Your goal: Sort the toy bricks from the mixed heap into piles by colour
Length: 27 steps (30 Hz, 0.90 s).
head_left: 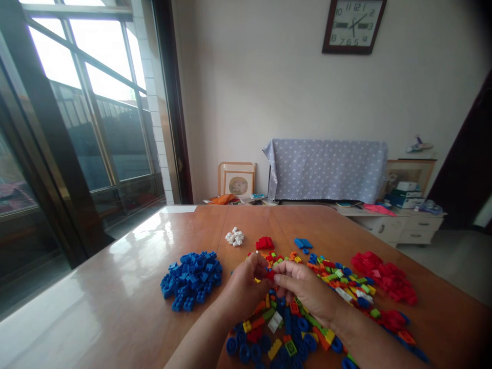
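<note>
My left hand [249,287] and my right hand [303,284] meet above a mixed pile of toy bricks [274,322]. Between their fingertips is a small red toy brick [270,275], partly covered by the fingers. Both hands are closed on it in a pinch; whether it is one piece or two joined, I cannot tell. Under and around the hands lie red, yellow, green, orange, white and blue pieces, with several blue rings [244,352] at the near edge.
A heap of blue bricks [191,279] lies left on the brown table [126,307]. Farther back are a small white pile [234,236], a row of red bricks [265,242] and some blue bricks [303,243]. Red pieces [384,277] are heaped on the right.
</note>
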Available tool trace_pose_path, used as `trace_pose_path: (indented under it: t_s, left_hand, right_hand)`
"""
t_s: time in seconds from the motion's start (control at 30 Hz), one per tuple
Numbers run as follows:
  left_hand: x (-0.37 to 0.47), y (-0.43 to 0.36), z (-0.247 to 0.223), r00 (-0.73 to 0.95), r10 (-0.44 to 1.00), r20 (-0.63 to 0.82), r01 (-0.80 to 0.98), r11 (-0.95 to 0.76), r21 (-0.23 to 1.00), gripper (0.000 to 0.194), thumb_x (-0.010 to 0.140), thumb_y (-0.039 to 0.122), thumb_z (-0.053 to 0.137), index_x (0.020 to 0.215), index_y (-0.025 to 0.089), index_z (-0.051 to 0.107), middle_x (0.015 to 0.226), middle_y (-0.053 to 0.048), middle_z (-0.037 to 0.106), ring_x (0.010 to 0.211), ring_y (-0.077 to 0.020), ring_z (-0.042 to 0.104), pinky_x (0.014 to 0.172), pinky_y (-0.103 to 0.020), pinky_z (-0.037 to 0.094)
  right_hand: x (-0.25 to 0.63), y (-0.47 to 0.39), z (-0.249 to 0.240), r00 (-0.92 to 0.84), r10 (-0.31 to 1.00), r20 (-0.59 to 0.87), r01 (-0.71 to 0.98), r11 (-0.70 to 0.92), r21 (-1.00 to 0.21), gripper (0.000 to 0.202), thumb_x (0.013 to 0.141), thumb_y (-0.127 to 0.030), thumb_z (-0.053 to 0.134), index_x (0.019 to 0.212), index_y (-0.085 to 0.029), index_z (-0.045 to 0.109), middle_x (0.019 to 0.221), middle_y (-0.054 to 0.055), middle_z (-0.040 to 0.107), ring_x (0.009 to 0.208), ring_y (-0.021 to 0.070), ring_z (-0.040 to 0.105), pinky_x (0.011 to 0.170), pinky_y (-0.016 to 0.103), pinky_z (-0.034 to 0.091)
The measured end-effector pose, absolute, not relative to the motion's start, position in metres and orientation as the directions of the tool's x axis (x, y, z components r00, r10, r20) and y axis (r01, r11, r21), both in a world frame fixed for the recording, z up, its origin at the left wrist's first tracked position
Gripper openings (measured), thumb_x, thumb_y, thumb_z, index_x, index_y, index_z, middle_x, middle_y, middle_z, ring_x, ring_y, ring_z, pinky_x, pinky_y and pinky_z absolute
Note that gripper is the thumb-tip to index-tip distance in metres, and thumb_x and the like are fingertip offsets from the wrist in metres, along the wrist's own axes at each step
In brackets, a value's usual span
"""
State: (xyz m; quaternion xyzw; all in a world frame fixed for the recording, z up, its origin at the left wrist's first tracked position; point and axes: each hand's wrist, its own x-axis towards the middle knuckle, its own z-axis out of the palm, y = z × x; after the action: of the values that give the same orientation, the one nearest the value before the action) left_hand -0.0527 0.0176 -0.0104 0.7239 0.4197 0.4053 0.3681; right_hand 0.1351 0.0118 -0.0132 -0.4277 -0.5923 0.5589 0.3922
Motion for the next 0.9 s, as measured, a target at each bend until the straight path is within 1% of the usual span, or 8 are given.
trace_pose_path:
  t_s: [0.2, 0.3, 0.4, 0.5, 0.6, 0.73, 0.83, 0.9]
  left_hand:
    - [-0.052, 0.017, -0.012, 0.333, 0.886, 0.324, 0.329, -0.431, 0.84, 0.014, 0.082, 0.021, 0.064, 0.095, 0.019, 0.06, 0.09, -0.002, 0.068, 0.085, -0.0151, 0.062, 0.072, -0.023, 0.046]
    - [-0.052, 0.017, -0.014, 0.346, 0.878, 0.33, 0.349, -0.448, 0.823, 0.01, 0.083, 0.02, 0.061, 0.094, 0.019, 0.062, 0.088, -0.002, 0.069, 0.083, -0.0147, 0.062, 0.071, -0.023, 0.046]
    - [-0.055, 0.02, -0.015, 0.324, 0.885, 0.333, 0.414, -0.449, 0.791, 0.011, 0.085, 0.02, 0.058, 0.094, 0.019, 0.064, 0.088, -0.001, 0.069, 0.082, -0.0148, 0.062, 0.071, -0.023, 0.046]
    - [-0.06, 0.026, -0.017, 0.251, 0.908, 0.337, 0.508, -0.42, 0.753, 0.016, 0.086, 0.018, 0.054, 0.098, 0.019, 0.064, 0.09, -0.002, 0.07, 0.083, -0.0153, 0.063, 0.073, -0.023, 0.046]
    - [-0.065, 0.032, -0.019, 0.149, 0.922, 0.358, 0.611, -0.37, 0.699, 0.018, 0.087, 0.019, 0.054, 0.101, 0.021, 0.065, 0.095, -0.003, 0.071, 0.089, -0.0166, 0.064, 0.076, -0.024, 0.046]
    - [-0.07, 0.037, -0.024, 0.094, 0.924, 0.37, 0.699, -0.326, 0.636, 0.017, 0.088, 0.022, 0.058, 0.102, 0.021, 0.066, 0.098, -0.004, 0.071, 0.094, -0.0189, 0.064, 0.079, -0.026, 0.046]
    - [-0.071, 0.038, -0.029, 0.091, 0.917, 0.388, 0.729, -0.326, 0.602, 0.017, 0.09, 0.022, 0.055, 0.104, 0.021, 0.066, 0.099, -0.005, 0.071, 0.095, -0.0195, 0.064, 0.082, -0.027, 0.046]
    - [-0.073, 0.038, -0.031, 0.096, 0.909, 0.405, 0.738, -0.338, 0.584, 0.019, 0.092, 0.024, 0.053, 0.105, 0.021, 0.066, 0.1, -0.006, 0.071, 0.096, -0.0198, 0.064, 0.083, -0.028, 0.046]
  right_hand:
    - [0.135, 0.012, -0.013, -0.314, 0.949, -0.034, 0.006, -0.034, -0.999, 0.033, 0.084, -0.047, 0.068, 0.096, -0.017, 0.065, 0.081, 0.001, 0.067, 0.068, 0.0145, 0.062, 0.055, 0.023, 0.041]
    - [0.134, 0.012, -0.012, -0.311, 0.949, -0.052, 0.048, -0.039, -0.998, 0.033, 0.083, -0.049, 0.068, 0.094, -0.017, 0.064, 0.079, 0.001, 0.067, 0.067, 0.0141, 0.061, 0.055, 0.023, 0.041]
    - [0.138, 0.013, -0.009, -0.297, 0.954, -0.048, 0.137, -0.007, -0.991, 0.035, 0.085, -0.051, 0.064, 0.098, -0.018, 0.064, 0.082, 0.001, 0.067, 0.066, 0.0135, 0.06, 0.054, 0.023, 0.041]
    - [0.153, 0.018, -0.001, -0.199, 0.979, 0.043, 0.224, 0.089, -0.971, 0.039, 0.087, -0.055, 0.059, 0.103, -0.019, 0.064, 0.083, 0.001, 0.066, 0.065, 0.0133, 0.059, 0.053, 0.022, 0.04]
    - [0.173, 0.025, 0.011, -0.067, 0.981, 0.182, 0.281, 0.194, -0.94, 0.042, 0.087, -0.057, 0.057, 0.101, -0.018, 0.065, 0.079, 0.001, 0.064, 0.064, 0.0136, 0.057, 0.059, 0.025, 0.044]
    - [0.197, 0.029, 0.022, 0.068, 0.962, 0.263, 0.333, 0.227, -0.915, 0.046, 0.088, -0.059, 0.053, 0.103, -0.018, 0.066, 0.076, 0.002, 0.065, 0.062, 0.0153, 0.056, 0.058, 0.026, 0.044]
    - [0.21, 0.027, 0.026, 0.048, 0.942, 0.331, 0.453, 0.275, -0.848, 0.04, 0.09, -0.055, 0.051, 0.1, -0.02, 0.067, 0.075, 0.001, 0.066, 0.065, 0.0168, 0.057, 0.059, 0.026, 0.042]
    - [0.217, 0.026, 0.025, -0.024, 0.921, 0.388, 0.568, 0.332, -0.753, 0.033, 0.092, -0.051, 0.05, 0.094, -0.022, 0.066, 0.073, 0.0, 0.066, 0.066, 0.0171, 0.058, 0.061, 0.026, 0.042]
